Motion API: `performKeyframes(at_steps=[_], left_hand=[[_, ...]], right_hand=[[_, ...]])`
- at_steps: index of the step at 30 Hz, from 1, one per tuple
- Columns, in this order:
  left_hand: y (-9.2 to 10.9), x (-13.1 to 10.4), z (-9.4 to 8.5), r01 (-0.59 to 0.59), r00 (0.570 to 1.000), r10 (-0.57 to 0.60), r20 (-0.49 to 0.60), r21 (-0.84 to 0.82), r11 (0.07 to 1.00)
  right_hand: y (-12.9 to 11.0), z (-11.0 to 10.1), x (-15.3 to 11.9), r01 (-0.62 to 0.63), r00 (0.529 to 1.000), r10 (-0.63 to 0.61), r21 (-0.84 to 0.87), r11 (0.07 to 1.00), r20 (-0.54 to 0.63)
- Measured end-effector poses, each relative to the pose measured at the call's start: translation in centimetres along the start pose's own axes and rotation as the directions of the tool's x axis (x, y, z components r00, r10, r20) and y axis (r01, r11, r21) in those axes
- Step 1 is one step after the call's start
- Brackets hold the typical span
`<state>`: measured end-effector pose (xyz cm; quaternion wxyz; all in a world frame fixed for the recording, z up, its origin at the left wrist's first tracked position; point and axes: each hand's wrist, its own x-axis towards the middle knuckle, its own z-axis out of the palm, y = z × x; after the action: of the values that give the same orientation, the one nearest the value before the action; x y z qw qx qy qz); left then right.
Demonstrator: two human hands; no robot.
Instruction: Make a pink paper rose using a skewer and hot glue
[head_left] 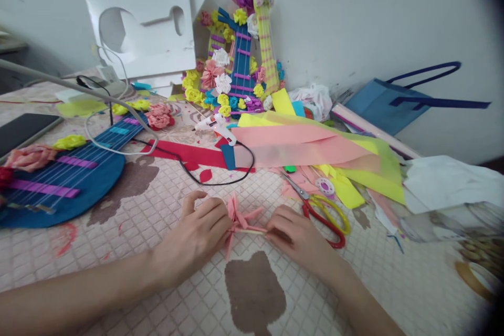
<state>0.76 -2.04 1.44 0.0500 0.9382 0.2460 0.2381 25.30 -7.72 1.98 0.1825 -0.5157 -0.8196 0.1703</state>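
A pink paper flower (238, 219) with pointed petals is held just above the table, between my two hands. My left hand (205, 228) is closed on the flower's left side, its fingertips partly hidden behind the petals. A thin pale stick (254, 230) runs sideways from the flower to my right hand (295, 233), whose fingers pinch its right end. Scissors (315, 210) with red and yellow handles lie open beside my right hand. Beyond my hands rests a white glue gun (218, 127) with a black cord.
At left lies a blue paper guitar (94, 173) with flowers, crossed by a white cable (118, 98). More decorated guitars (242, 63) lean on the wall. Pink sheets (299, 147), a red strip (192, 155), a tape roll (477, 279) and a blue bag (388, 105) lie around.
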Motion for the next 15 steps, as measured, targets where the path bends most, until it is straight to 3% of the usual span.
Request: performKeyframes(at_steps=[8,15], left_hand=[[0.1,0.0,-0.1,0.002,1.000,-0.002,-0.008,-0.006,1.000],[0.1,0.2,-0.1,0.014,1.000,-0.015,-0.017,-0.031,0.999]], right_hand=[[-0.2,-0.9,-0.1,-0.057,0.993,0.065,-0.075,0.995,0.097],[2.2,-4.4,-2.5,-0.226,0.941,0.214,0.017,0.974,0.263]])
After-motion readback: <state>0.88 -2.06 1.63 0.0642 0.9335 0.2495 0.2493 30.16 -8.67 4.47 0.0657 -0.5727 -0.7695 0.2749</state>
